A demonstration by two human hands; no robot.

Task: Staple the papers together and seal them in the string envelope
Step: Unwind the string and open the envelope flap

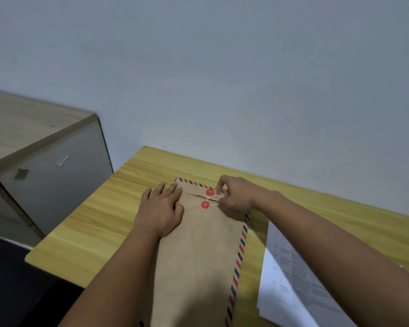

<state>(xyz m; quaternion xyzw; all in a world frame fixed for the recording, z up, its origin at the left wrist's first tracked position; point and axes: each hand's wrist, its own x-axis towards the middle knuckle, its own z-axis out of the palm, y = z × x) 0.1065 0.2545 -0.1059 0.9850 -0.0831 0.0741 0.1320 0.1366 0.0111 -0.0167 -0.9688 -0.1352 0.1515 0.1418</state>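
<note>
Two hands on the envelope: left hand flat, right hand pinching the string.

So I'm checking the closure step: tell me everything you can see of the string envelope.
The string envelope is brown kraft paper with a red-and-blue striped border, lying flat on the yellow wooden table, flap end away from the person. The flap is folded down. Two red button discs sit either side of the flap edge, joined by a thin white string. The left hand presses flat on its upper left; the right hand pinches the string beside the discs.
</note>
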